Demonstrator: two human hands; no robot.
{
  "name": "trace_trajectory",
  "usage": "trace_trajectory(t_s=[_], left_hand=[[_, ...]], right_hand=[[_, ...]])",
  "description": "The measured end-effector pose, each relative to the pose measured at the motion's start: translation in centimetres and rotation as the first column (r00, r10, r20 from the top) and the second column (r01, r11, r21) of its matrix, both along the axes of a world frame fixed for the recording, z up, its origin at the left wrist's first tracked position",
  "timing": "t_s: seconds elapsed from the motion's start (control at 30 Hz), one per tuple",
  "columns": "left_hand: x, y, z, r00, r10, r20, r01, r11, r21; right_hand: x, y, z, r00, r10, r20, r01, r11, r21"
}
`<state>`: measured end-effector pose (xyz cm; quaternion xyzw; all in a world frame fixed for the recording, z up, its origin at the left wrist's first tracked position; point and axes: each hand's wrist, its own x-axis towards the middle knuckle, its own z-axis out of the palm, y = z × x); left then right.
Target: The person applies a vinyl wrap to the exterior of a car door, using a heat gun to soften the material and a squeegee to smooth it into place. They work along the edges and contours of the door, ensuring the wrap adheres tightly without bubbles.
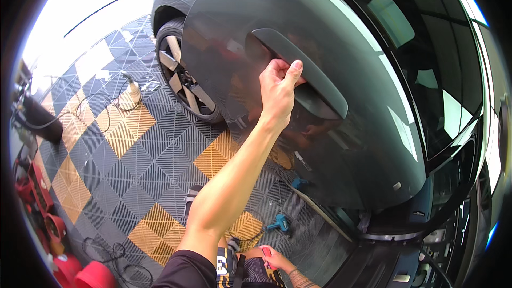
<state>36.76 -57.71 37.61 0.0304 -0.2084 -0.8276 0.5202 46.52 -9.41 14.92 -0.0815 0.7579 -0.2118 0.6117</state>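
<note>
A dark grey car door [224,74] fills the middle and right, with a long matching door handle [306,66] across its upper part. My left hand [280,85] grips this handle near its middle, the thumb against the outer face and the fingers curled in behind, where their tips are hidden. Low in the picture, close to my lap, my right hand [277,259] is closed round a small red object [266,252], mostly covered by the fingers. Its exact kind cannot be made out.
A car wheel [184,77] stands left of the door. On the tiled floor [133,181] lie a blue pistol-shaped power tool [279,223], a pale bottle [133,92] and loose cords. Red equipment [40,192] and a black cylinder [42,120] line the left. A dark door opening [389,234] shows lower right.
</note>
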Motion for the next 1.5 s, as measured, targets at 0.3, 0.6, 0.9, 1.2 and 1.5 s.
trace_trajectory(t_s=[0.3,0.6,0.9,1.2,1.5], left_hand=[[7.8,6.3,0.5,0.981,0.190,-0.044,-0.190,0.982,-0.011],[16.3,16.2,2.3,0.950,0.313,-0.017,-0.313,0.947,-0.068],[24.3,28.3,3.2,0.846,0.488,0.214,-0.485,0.872,-0.069],[27.7,29.8,4.0,0.910,0.280,0.306,-0.286,0.958,-0.028],[40.9,29.1,-13.7,0.670,0.105,0.735,0.434,0.748,-0.502]], right_hand=[[0.9,8.0,1.4,0.960,0.251,-0.124,-0.251,0.968,0.016],[1.0,17.1,1.1,0.975,0.177,-0.135,-0.191,0.977,-0.097],[6.5,13.8,5.2,0.878,0.453,-0.157,-0.459,0.888,-0.003],[14.0,11.2,3.2,0.724,0.618,-0.306,-0.631,0.773,0.068],[23.4,2.8,0.9,0.947,-0.235,0.219,0.295,0.908,-0.299]])
